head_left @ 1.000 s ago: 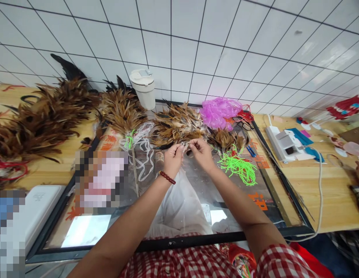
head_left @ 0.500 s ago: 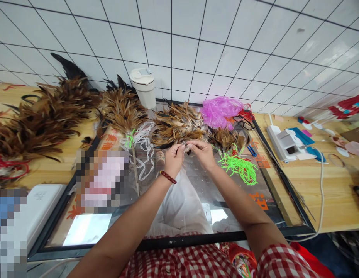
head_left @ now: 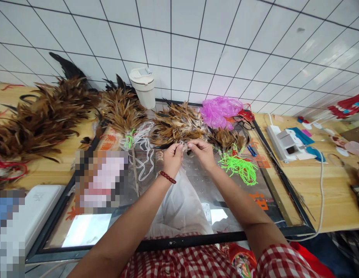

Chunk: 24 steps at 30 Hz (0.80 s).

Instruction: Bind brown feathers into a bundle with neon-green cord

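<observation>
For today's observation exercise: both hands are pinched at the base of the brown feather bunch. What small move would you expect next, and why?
Probably a tightening pull. The left hand and right hand pinch close together at the base of the feather bunch, fingertips nearly meeting, so drawing them slightly apart would likely cinch whatever binds the stems. The binding itself is too small to make out. Green cords lie just right of the hands.

A craft workshop: feather bundles (head_left: 37,119) heaped on a wooden bench (head_left: 327,193) (white-tiled wall (head_left: 226,38) behind).

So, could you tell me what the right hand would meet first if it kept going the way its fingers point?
The right hand points left toward the left hand; it would likely meet those fingertips and the feather bundle pinched between them.
</observation>
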Each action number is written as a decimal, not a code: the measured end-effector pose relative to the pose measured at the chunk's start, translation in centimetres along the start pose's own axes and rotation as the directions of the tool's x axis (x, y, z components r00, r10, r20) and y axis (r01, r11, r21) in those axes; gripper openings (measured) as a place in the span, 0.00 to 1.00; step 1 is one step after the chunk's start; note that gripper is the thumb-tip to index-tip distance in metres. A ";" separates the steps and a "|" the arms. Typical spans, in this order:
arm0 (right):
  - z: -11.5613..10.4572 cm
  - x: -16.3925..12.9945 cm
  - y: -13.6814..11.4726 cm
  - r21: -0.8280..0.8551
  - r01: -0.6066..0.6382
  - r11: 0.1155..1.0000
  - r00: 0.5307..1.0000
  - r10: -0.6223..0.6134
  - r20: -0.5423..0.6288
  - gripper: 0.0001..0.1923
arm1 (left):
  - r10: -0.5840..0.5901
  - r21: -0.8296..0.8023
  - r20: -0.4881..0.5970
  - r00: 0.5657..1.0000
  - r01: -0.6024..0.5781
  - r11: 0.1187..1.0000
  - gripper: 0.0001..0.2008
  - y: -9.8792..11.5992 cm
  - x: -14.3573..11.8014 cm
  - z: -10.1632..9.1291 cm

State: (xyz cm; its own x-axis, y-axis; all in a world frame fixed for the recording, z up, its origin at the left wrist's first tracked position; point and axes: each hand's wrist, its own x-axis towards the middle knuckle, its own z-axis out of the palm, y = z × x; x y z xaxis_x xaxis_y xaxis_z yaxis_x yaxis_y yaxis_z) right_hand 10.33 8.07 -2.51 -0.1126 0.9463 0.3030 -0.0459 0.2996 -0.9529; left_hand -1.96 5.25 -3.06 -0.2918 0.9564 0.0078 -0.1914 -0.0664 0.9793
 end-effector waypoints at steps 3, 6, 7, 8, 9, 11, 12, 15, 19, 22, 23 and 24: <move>0.0 0.0 0.1 -0.035 -0.006 0.999 1.000 0.007 0.008 0.09 | 0.021 0.031 0.026 0.999 -0.022 0.999 0.13 0.1 -0.1 0.0; -0.1 0.0 -0.3 -0.081 0.025 0.996 1.000 -0.023 0.018 0.10 | 0.021 0.042 0.052 0.998 -0.023 0.999 0.13 0.3 -0.2 0.0; -0.1 0.0 -0.4 -0.095 0.042 0.995 0.999 -0.040 0.018 0.10 | 0.014 0.045 0.065 0.998 -0.017 0.999 0.13 0.4 -0.3 0.0; 0.0 0.0 -0.5 -0.108 0.058 0.992 0.998 -0.056 0.017 0.09 | 0.008 0.049 0.078 0.997 -0.012 0.999 0.13 0.5 -0.3 0.0; 0.0 0.0 -0.6 -0.122 0.071 0.990 0.997 -0.069 0.018 0.09 | 0.003 0.052 0.088 0.996 -0.007 0.999 0.14 0.5 -0.3 -0.1; -0.1 0.1 -0.7 -0.147 0.084 0.986 0.996 -0.083 0.017 0.10 | 0.001 0.055 0.105 0.994 -0.006 0.998 0.14 0.5 -0.4 -0.1; -0.1 0.1 -0.7 -0.154 0.086 0.984 0.996 -0.084 0.019 0.10 | 0.002 0.051 0.113 0.994 -0.008 0.999 0.15 0.4 -0.3 -0.1; -0.5 0.3 -0.6 -0.125 0.067 0.990 0.996 -0.060 0.060 0.13 | -0.010 0.023 0.159 0.987 0.007 1.000 0.17 0.2 -0.3 -0.2; -1.2 0.5 -0.5 -0.046 0.034 0.998 0.977 -0.024 0.213 0.15 | -0.030 -0.019 0.232 0.972 0.035 0.999 0.18 0.0 -0.3 -0.3; -1.5 0.5 -0.5 -0.010 0.036 0.999 0.966 -0.032 0.258 0.13 | -0.044 -0.035 0.263 0.964 0.055 0.998 0.18 0.0 -0.4 -0.2; -1.4 0.5 -0.4 -0.008 0.034 0.999 0.968 -0.031 0.250 0.13 | -0.051 -0.026 0.278 0.959 0.061 0.998 0.18 0.1 -0.5 -0.2; -1.4 0.5 -0.4 -0.009 0.029 1.000 0.973 -0.027 0.230 0.14 | -0.053 -0.008 0.291 0.955 0.057 0.998 0.18 0.1 -0.5 -0.2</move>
State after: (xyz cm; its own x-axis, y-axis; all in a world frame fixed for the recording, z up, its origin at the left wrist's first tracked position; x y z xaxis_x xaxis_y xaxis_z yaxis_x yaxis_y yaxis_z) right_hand 11.68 8.59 -1.99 -0.3369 0.8847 0.3222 -0.0399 0.3285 -0.9437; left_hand -1.99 4.73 -2.99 0.0036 0.9999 0.0148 -0.2156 -0.0137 0.9764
